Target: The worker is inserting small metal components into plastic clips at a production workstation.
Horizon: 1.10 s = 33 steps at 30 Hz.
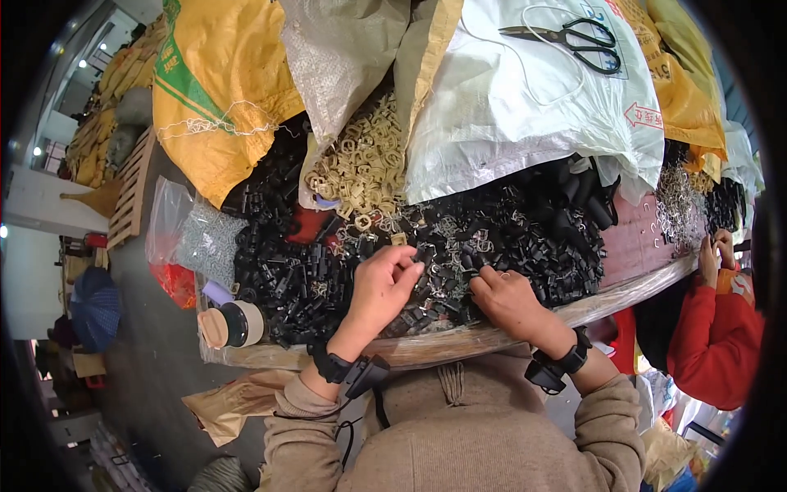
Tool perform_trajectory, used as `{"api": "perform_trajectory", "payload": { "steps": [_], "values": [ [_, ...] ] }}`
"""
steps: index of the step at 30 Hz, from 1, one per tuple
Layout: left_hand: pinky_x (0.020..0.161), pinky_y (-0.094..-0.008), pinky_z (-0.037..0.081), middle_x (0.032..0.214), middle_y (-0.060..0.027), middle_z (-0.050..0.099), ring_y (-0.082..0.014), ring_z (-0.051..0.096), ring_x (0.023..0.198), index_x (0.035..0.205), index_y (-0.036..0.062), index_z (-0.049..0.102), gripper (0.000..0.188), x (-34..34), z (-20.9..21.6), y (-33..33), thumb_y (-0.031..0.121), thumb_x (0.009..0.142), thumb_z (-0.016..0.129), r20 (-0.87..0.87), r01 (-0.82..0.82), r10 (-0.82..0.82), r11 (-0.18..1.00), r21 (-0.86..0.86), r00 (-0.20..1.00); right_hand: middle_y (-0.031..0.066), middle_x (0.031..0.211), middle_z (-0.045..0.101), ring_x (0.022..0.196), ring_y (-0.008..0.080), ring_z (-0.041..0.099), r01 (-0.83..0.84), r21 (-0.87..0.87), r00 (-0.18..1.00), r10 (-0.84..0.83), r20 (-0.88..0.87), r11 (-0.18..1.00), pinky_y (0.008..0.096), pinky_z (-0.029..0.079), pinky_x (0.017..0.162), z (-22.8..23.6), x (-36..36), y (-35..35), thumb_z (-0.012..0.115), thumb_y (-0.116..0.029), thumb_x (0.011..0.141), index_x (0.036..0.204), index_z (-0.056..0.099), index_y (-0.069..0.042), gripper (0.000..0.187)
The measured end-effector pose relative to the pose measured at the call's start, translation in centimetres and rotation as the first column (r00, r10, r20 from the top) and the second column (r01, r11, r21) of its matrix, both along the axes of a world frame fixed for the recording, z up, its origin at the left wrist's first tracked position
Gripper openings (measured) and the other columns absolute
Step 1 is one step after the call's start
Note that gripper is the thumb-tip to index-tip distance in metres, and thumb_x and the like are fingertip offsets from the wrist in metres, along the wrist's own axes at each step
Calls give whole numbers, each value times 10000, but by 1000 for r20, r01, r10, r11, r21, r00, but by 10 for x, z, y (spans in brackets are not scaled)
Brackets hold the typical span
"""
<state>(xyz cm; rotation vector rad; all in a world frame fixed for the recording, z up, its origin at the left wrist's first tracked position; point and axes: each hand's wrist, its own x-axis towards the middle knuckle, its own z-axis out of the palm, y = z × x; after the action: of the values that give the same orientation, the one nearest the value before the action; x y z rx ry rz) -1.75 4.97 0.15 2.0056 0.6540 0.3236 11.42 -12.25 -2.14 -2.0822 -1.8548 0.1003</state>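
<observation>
My left hand (pixel 381 287) is over the pile of small black plastic parts (pixel 307 283), thumb and forefinger drawn together. A small dark part shows at their tips, its shape too small to tell. To its right, my right hand (pixel 510 302) has its fingers curled down and pinched over the same pile. Whatever those fingertips hold is hidden. Between and beyond the hands, small silvery metal pieces (pixel 484 240) are mixed among the black parts. Beige ring-shaped pieces (pixel 361 172) spill from a woven sack just beyond my left hand.
A lidded cup (pixel 240 323) stands at the table's left corner beside a clear bag of grey pieces (pixel 210 240). Black scissors (pixel 574 43) lie on a white sack (pixel 533 115). A yellow sack (pixel 221 82) stands far left. At right, a person in a red sleeve (pixel 713 344) works.
</observation>
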Motion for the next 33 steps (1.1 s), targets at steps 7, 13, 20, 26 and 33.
{"api": "perform_trajectory", "payload": {
  "steps": [7,13,20,26,33],
  "values": [
    [610,-412,456,892,-141,540,-341,552,730,934,52,526,262,-6,-4,67,111,690,603,-46,-174,295,673,718,954,74,654,420,528,222,483,-14,-19,1000,14,8,1000,305,406,488,-3,0,0,551,-76,651,663,422,-71,130],
    [671,-395,441,903,-147,556,-351,537,791,967,26,515,295,-4,-13,77,74,687,598,-219,-93,321,730,677,921,88,668,439,558,248,504,41,15,988,-38,-147,999,325,423,501,-1,3,-4,548,-66,679,697,446,-52,105],
    [577,-353,471,880,-136,559,-281,581,682,1039,39,486,359,-14,-24,88,106,708,609,125,-184,135,679,711,983,113,693,464,601,290,510,111,66,880,-67,-469,992,352,426,523,6,12,-13,532,-70,728,748,472,-21,80],
    [526,-227,457,881,-84,563,-153,598,687,1049,30,489,258,-28,0,62,118,810,533,190,-190,354,798,-572,916,127,695,496,612,279,513,169,64,784,-95,-614,983,335,413,521,8,18,-16,539,-69,735,759,507,3,82],
    [587,-244,494,915,-80,557,-182,597,758,1060,13,480,226,-20,0,14,56,838,469,220,59,309,456,-888,925,110,682,508,597,220,513,215,74,712,-104,-694,974,294,410,526,10,18,-16,548,-65,745,761,523,13,83]
  ]
}}
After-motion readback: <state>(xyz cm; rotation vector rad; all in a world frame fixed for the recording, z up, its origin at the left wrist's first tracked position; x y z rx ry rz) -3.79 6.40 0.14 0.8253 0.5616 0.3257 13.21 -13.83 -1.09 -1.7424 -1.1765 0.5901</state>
